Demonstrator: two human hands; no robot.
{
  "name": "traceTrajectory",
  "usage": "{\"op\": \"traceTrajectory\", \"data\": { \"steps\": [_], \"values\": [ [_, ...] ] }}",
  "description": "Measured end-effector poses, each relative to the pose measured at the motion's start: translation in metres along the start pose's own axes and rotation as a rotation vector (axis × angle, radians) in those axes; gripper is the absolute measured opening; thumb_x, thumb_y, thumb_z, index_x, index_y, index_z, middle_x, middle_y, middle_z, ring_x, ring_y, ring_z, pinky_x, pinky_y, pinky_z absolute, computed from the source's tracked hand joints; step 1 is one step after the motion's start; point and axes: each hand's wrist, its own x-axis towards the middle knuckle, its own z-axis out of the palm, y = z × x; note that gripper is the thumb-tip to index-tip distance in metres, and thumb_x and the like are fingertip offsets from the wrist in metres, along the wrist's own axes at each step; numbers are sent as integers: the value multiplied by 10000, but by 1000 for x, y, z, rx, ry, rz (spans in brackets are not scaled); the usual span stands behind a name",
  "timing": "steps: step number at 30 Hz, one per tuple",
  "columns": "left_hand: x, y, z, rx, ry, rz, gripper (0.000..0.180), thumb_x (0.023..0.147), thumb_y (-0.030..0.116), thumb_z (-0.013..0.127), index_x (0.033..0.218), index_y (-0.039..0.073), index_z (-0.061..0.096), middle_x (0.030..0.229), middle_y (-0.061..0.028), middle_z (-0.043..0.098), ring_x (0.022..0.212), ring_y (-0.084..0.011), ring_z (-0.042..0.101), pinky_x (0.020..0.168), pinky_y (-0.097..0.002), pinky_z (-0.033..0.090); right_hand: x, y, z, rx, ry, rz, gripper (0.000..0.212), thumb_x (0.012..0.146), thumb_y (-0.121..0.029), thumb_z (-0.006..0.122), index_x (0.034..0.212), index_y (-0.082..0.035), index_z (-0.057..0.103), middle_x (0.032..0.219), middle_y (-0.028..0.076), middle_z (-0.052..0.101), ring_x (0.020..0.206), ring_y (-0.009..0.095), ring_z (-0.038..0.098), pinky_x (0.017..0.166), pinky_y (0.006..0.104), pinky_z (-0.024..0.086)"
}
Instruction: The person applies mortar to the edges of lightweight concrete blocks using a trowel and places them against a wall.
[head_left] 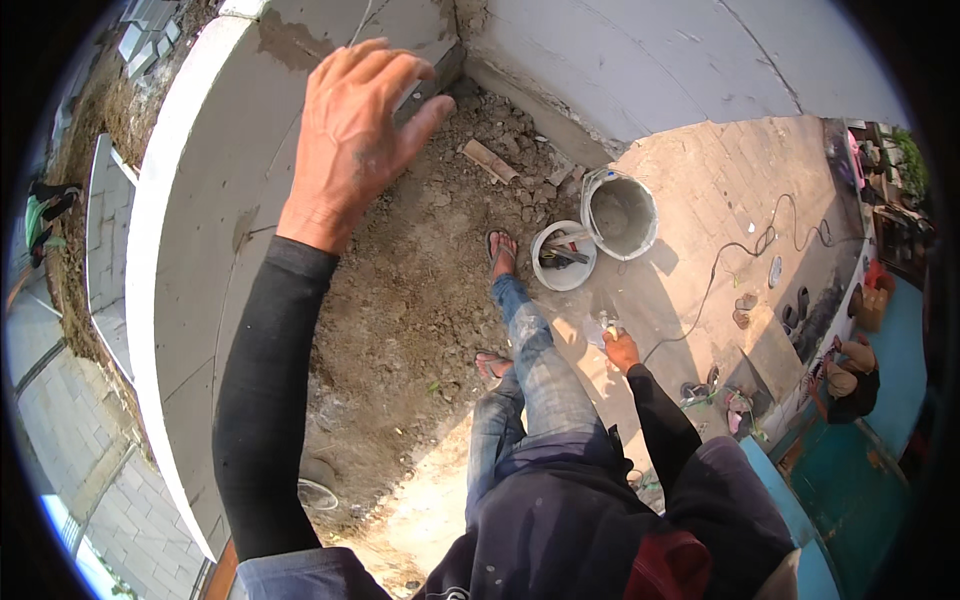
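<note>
My left hand (360, 130) is raised in front of the grey block wall (215, 190), open, with its fingers stretched and the thumb apart. Nothing shows in its grip, though its fingertips overlap the wall, and I cannot tell whether they touch it. A thin string (362, 18) runs just above the fingers. Down on the right, my right hand (622, 350) is closed round the pale handle of a trowel (608, 328), whose shiny metal part is small and partly blurred. Beyond it stand a white bucket (548, 278) with tools inside and a larger mortar-smeared bucket (640, 235).
Rough soil with rubble lies around my feet, and a broken piece of tile or wood (490, 160) rests near the wall corner. A black cable (715, 290) snakes over the paving at right. Several sandals (742, 310) and a seated person (850, 380) are farther right.
</note>
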Motion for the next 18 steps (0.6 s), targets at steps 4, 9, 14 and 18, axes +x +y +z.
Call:
{"op": "traceTrajectory", "data": {
  "steps": [4, 9, 14, 18],
  "values": [
    [-269, 170, -15, -383, -360, -626, 282, 907, 284, 716, 1121, 103, 681, 1206, -117, 682, 1273, -322, 562, 1133, -514, 377, -49, -82, 14, 202, -159, -24, 347, 949, -327, 623, 1097, -16, 580, 782, 103, 616, 604, 204, 619, 461, 372, 513],
    [-684, 417, -104, -143, -497, -2055, 525, 868, 428, 700, 1213, 34, 667, 1219, -209, 673, 1150, -387, 627, 993, -462, 489, -85, -83, -1, 227, -276, -243, 287, 943, -320, 654, 1017, -61, 556, 660, 23, 533, 463, 131, 507, 380, 310, 428],
    [-887, 696, -343, 595, 121, -3047, 452, 874, 388, 646, 1120, 12, 696, 1095, -230, 707, 1047, -399, 666, 933, -466, 506, -136, -74, -28, 153, -383, -190, 294, 998, -408, 551, 999, -116, 519, 552, 2, 440, 382, 130, 433, 336, 297, 338],
    [-845, 741, -329, 768, 425, -2735, 420, 892, 331, 608, 1106, -10, 727, 1109, -251, 704, 1041, -382, 682, 938, -434, 510, -85, -90, -61, -243, -421, -312, 340, 991, -431, 529, 900, -106, 495, 527, 23, 416, 376, 176, 438, 339, 324, 328]
  ]
}}
